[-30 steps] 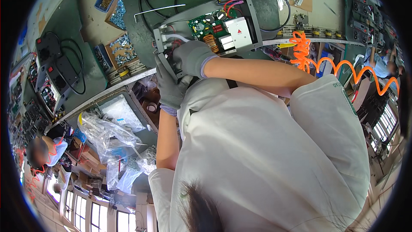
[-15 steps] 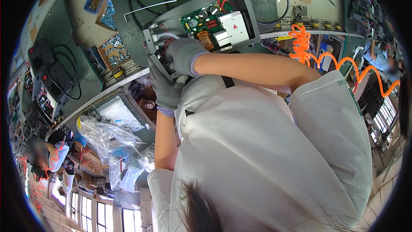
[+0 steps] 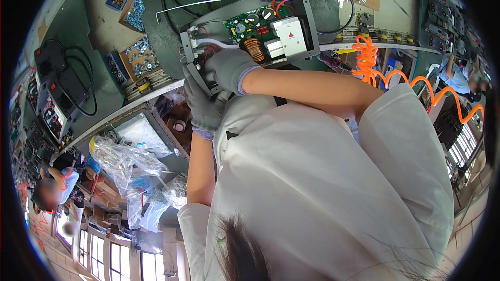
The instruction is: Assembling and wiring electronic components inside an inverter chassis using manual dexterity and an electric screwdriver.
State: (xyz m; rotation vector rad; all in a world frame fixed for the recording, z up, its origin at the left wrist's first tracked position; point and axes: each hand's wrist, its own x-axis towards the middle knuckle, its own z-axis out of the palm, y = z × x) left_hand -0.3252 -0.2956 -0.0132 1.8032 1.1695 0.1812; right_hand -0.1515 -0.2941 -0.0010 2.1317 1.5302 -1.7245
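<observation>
An open dark grey metal case (image 3: 309, 26) lies tilted on the bench at my front. Inside sit a green circuit board (image 3: 237, 27), a copper-wound coil (image 3: 253, 49) and a white metal block (image 3: 289, 36). My left hand (image 3: 204, 108), in a grey glove, grips the case's near left end panel from outside, fingers stretched along it. My right hand (image 3: 232, 68), gloved too, reaches into that end beside thin red and white wires (image 3: 209, 43). Its fingers are curled, and their tips and whatever they pinch are hidden.
A bent metal rod (image 3: 188, 7) lies behind the case. Trays of small screws (image 3: 138, 13) stand to the left, beside a black device with a cable (image 3: 67, 80). An orange coiled hose (image 3: 366, 54) hangs at right. Clear plastic bags (image 3: 127, 161) lie below the bench edge.
The whole view has shifted slightly, so the case and bench sit a little further right and lower. Both hands stay at the case's left end, with the right hand slightly turned.
</observation>
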